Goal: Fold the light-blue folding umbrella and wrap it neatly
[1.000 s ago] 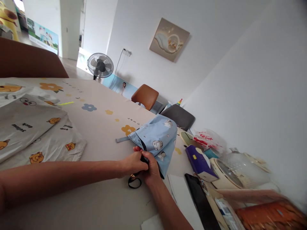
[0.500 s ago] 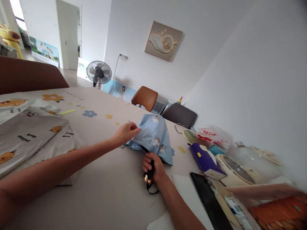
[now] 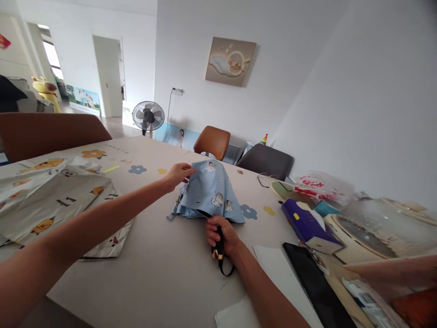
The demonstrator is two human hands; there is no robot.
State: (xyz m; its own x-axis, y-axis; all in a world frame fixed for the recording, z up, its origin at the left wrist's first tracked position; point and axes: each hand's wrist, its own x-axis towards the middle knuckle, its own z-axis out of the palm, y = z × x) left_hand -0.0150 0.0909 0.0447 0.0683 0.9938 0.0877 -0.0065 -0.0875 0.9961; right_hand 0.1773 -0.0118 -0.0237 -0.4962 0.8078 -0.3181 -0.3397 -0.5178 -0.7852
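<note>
A folded light-blue umbrella (image 3: 210, 196) with cartoon prints lies on the table (image 3: 160, 269), its canopy pointing away from me. My right hand (image 3: 221, 234) is wrapped round its black handle, with the black wrist strap (image 3: 226, 268) hanging below it. My left hand (image 3: 177, 174) reaches across and pinches the canopy fabric near the far tip.
Folded printed cloths (image 3: 51, 200) lie at the left. To the right are a purple tissue box (image 3: 309, 223), a black phone (image 3: 317, 284), white paper (image 3: 283, 282), a plastic bag (image 3: 317, 184) and a pot with a glass lid (image 3: 385, 228). Chairs (image 3: 211, 141) stand across the table, a fan (image 3: 148, 116) behind.
My left hand left the handle and moved out to the far end of the canopy. My right hand kept its hold on the handle. My view swung left and levelled.
</note>
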